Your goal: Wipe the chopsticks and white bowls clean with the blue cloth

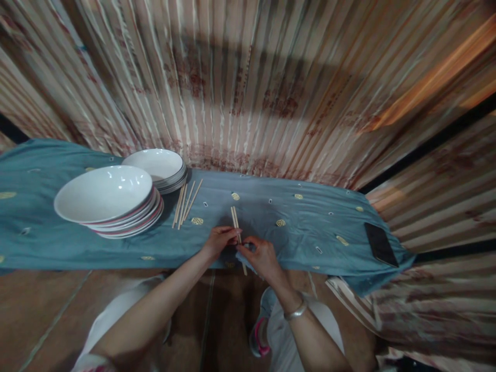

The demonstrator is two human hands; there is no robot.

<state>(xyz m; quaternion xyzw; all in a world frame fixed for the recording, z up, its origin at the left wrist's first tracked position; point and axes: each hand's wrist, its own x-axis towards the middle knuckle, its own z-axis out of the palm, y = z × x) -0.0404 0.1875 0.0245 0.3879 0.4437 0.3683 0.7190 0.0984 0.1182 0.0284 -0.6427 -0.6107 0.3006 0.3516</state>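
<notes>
A pair of light wooden chopsticks [234, 217] stands up between my hands, close to the table's front edge. My left hand [221, 240] pinches the chopsticks around their middle. My right hand [263, 257], with a silver bangle on its wrist, is closed on a small light-blue cloth [248, 256] at the lower part of the same chopsticks. The fingertips of both hands nearly meet there. Several more chopsticks [186, 204] lie loosely side by side on the table, left of my hands.
A stack of large white bowls [104, 196] stands on the left of the blue-green tablecloth [302, 248]. Behind it is a stack of white plates or shallow bowls [157, 164]. A black phone [381, 244] lies near the right end. A pleated curtain [240, 93] hangs behind the table.
</notes>
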